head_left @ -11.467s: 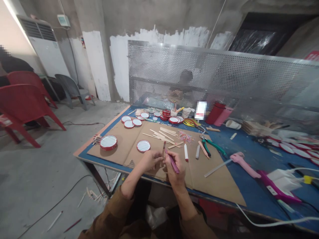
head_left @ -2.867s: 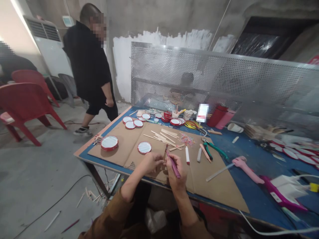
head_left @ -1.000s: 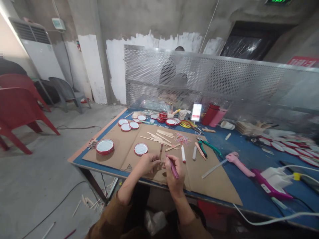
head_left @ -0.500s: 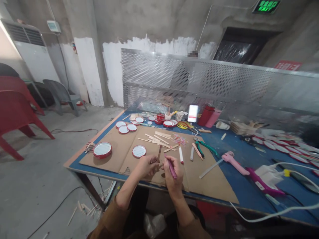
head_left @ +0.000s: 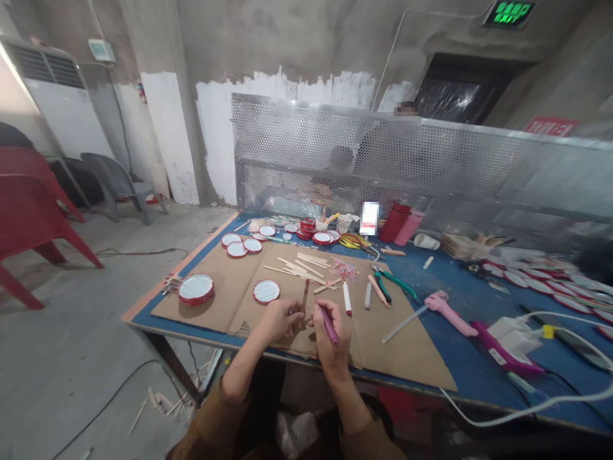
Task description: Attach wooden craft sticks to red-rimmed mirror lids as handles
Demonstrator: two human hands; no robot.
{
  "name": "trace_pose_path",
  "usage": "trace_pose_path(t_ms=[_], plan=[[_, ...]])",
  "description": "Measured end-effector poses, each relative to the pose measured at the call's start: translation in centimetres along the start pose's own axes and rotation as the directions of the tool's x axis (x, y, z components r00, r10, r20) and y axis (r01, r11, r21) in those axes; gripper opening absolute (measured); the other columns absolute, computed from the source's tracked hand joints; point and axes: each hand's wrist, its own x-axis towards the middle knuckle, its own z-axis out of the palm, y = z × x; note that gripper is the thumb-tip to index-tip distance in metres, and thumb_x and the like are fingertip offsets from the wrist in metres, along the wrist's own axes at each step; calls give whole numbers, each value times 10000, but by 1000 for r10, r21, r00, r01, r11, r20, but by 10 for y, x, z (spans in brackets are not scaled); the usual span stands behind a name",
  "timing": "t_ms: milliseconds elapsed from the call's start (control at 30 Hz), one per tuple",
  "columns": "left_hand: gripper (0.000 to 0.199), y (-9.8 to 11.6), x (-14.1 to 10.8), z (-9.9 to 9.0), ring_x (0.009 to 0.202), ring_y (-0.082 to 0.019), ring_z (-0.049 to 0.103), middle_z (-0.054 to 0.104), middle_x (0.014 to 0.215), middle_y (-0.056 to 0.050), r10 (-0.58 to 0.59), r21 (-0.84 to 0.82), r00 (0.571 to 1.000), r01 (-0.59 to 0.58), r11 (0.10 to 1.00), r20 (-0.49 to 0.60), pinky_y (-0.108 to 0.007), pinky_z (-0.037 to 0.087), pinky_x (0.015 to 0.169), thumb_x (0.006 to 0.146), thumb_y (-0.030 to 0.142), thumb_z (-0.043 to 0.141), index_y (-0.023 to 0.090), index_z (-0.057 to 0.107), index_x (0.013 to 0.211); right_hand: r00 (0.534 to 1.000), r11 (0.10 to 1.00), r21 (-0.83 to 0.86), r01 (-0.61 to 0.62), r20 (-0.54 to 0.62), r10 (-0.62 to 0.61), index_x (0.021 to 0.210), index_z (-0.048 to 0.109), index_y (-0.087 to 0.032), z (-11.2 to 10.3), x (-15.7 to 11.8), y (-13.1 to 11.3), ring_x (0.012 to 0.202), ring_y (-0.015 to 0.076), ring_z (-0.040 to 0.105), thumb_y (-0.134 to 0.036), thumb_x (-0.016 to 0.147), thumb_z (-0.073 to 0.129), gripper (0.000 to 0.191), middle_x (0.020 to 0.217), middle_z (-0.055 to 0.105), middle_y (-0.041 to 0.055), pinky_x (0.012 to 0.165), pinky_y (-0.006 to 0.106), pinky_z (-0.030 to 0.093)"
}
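Right hand (head_left: 335,350) grips a purple marker (head_left: 329,326); left hand (head_left: 283,318) pinches a brown stick (head_left: 306,291), lower end seemingly hidden.

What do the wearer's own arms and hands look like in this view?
The sleeves are brown and stop well short of the wrists, so the lower arms are bare. The left hand and right hand wear no gloves, and no watch or bracelet shows at either wrist. Any rings would be too small to make out.
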Motion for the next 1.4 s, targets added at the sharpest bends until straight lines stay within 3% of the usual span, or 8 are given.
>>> trace_pose_path(t_ms=[367,533,833,1100,1233,1400], plan=[[133,3,0,-1,399,-85,500,529,504,48,13,-8,1000,-13,1000,8,-176,401,397,746,288,507,158,530,724,999,999,-12,33,-17,-33,956,620,-173,0,0,-1,675,169,634,-410,855,486,290,838,675,63,620,279,504],[148,6,-2,-2,383,-93,489,488,456,61,14,-21,1000,-14,1000,9,-183,388,385,735,302,504,174,481,665,1000,1000,-10,-6,-18,5,955,616,-177,0,-2,-2,694,172,639,-414,864,480,289,828,681,60,594,264,500],[195,-1,0,0,348,-84,447,461,442,68,24,-36,1000,-24,999,-20,-173,321,345,742,345,516,186,454,647,1000,1000,15,-4,-29,5,964,614,-181,0,-2,-4,877,210,654,-399,865,482,274,890,690,75,607,260,508],[185,4,-2,-1,346,-78,440,465,426,69,-13,-11,999,13,1000,-37,-166,315,347,752,312,512,180,471,628,999,998,56,1,-49,2,962,610,-177,0,-3,-5,793,182,654,-405,860,496,275,910,686,74,561,239,494],[180,8,-3,-1,338,-73,429,455,405,73,-33,-12,999,32,999,-33,-160,312,349,753,296,508,178,471,623,999,991,133,-2,-45,8,964,587,-178,-1,-3,-2,613,136,622,-404,882,477,265,759,649,21,534,233,490],[185,8,-2,-1,348,-74,441,462,398,70,-50,-15,999,50,999,-17,-161,331,366,754,296,519,173,484,620,1000,988,151,-7,-30,11,942,584,-172,-1,-4,0,555,125,603,-408,892,464,269,679,623,3,498,224,479]])
